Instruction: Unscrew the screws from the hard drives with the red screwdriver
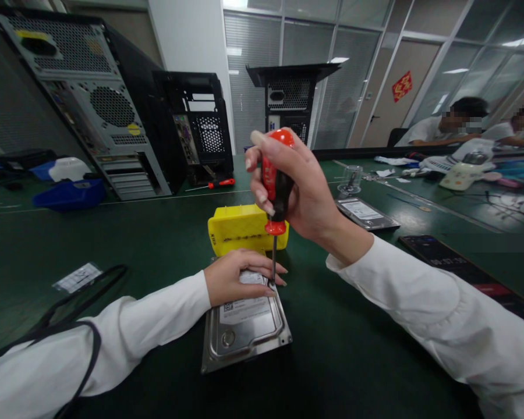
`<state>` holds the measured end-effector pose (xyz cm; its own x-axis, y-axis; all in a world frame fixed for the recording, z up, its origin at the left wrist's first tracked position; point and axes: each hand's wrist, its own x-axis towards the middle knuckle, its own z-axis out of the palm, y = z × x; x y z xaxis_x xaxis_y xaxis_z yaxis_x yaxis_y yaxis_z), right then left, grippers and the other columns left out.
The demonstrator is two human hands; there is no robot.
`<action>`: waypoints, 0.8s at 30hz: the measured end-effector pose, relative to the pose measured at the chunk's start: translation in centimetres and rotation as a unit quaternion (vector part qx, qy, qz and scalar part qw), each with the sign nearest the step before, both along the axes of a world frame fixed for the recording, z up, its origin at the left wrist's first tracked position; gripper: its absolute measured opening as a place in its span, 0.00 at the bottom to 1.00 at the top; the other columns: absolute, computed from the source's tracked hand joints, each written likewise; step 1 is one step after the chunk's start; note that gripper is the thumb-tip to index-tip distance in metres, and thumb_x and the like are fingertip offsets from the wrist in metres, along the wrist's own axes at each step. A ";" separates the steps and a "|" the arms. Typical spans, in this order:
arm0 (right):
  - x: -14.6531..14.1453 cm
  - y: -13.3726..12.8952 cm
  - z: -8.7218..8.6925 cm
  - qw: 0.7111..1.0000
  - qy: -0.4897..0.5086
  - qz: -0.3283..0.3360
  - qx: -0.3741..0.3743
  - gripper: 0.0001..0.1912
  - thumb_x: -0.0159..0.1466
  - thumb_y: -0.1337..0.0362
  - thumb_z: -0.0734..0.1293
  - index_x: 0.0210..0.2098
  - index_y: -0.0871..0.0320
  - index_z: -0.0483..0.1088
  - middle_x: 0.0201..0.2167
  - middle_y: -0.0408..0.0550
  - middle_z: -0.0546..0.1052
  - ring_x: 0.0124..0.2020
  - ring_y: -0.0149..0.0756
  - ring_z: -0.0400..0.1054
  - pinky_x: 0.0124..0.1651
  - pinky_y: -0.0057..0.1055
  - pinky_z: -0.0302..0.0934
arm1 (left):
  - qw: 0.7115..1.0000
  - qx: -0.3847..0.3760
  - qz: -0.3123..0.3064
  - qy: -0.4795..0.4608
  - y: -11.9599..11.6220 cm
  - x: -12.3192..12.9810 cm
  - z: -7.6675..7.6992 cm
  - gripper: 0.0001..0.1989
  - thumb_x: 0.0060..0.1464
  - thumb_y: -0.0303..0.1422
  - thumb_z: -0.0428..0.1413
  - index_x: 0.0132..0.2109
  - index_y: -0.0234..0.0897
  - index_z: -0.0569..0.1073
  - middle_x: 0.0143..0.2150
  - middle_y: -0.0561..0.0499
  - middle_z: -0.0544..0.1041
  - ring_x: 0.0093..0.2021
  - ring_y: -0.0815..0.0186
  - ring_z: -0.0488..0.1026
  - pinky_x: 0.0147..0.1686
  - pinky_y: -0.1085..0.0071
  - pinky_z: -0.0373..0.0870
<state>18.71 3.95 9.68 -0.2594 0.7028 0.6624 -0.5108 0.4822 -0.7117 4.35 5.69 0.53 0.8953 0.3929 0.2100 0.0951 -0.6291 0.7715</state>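
Note:
A silver hard drive (253, 334) lies label up on the green table in front of me. My left hand (240, 276) rests across its far part, fingers stretched out and thumb apart, covering some of the label. In my right hand (303, 186) is a red and black screwdriver (276, 201), held upright with the fingers wrapped round its handle. Its shaft passes between the thumb and fingers of my left hand, and the tip meets the drive near its far right edge. Just behind the drive stands a yellow parts bin (227, 230) with small screws along it.
Computer cases (126, 110) stand at the back left, with another screwdriver (220, 184) near them. To the right lie a second hard drive (367, 214), a clear jar (350, 179) and a phone (454, 267). A black cable (76, 311) crosses my left sleeve. Other people sit far right.

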 end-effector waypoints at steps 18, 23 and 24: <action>0.3 0.4 -0.2 1.000 0.000 0.028 0.007 0.10 0.61 0.57 0.62 0.35 0.57 0.59 0.29 0.39 0.65 0.23 0.23 0.61 0.23 0.21 0.59 | 0.988 0.143 0.044 0.041 -0.6 0.0 0.3 0.16 0.48 0.36 0.62 0.45 0.41 0.74 0.46 0.51 0.76 0.50 0.58 0.69 0.53 0.61 0.59; 0.0 -0.1 -0.2 0.999 -0.013 0.018 0.022 0.11 0.60 0.62 0.64 0.34 0.55 0.55 0.25 0.36 0.65 0.16 0.20 0.57 0.17 0.18 0.53 | 0.987 0.145 0.041 0.050 -0.7 0.1 0.5 0.13 0.49 0.35 0.62 0.44 0.42 0.75 0.46 0.53 0.76 0.50 0.59 0.68 0.53 0.62 0.57; -0.1 -0.2 -0.1 0.999 -0.011 0.017 0.026 0.11 0.60 0.62 0.64 0.35 0.55 0.55 0.22 0.35 0.63 0.14 0.19 0.54 0.16 0.18 0.50 | 0.987 0.146 0.045 0.053 -0.7 0.1 0.6 0.13 0.49 0.35 0.62 0.44 0.42 0.75 0.46 0.53 0.76 0.50 0.58 0.68 0.53 0.62 0.57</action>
